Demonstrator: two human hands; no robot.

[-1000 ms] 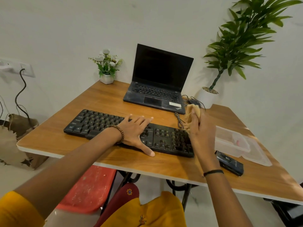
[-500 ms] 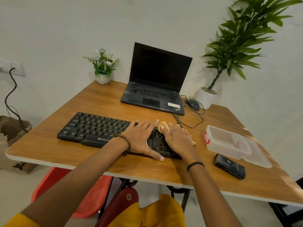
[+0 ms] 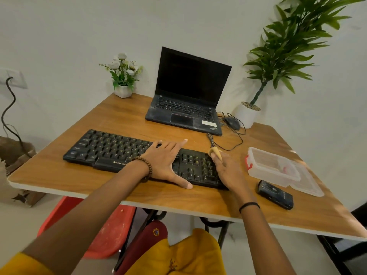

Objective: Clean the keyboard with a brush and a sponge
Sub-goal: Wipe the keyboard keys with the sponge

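Observation:
A black keyboard (image 3: 111, 149) lies across the wooden table (image 3: 123, 116). My left hand (image 3: 166, 161) rests flat on the keyboard's middle, fingers spread, thumb on the table in front. My right hand (image 3: 228, 171) holds a tan sponge (image 3: 215, 151) pressed against the keyboard's right end, over the number pad. Most of the sponge is hidden under my fingers. No brush is visible.
An open black laptop (image 3: 188, 96) stands behind the keyboard, with a mouse (image 3: 232, 123) and cables beside it. A clear plastic box (image 3: 272, 167) with its lid and a small dark device (image 3: 275, 194) lie to the right. Two potted plants stand at the back.
My right hand came down with the sponge from above the keyboard onto the keys beside my left hand, then slid right to the number pad. My left hand stayed on the keyboard.

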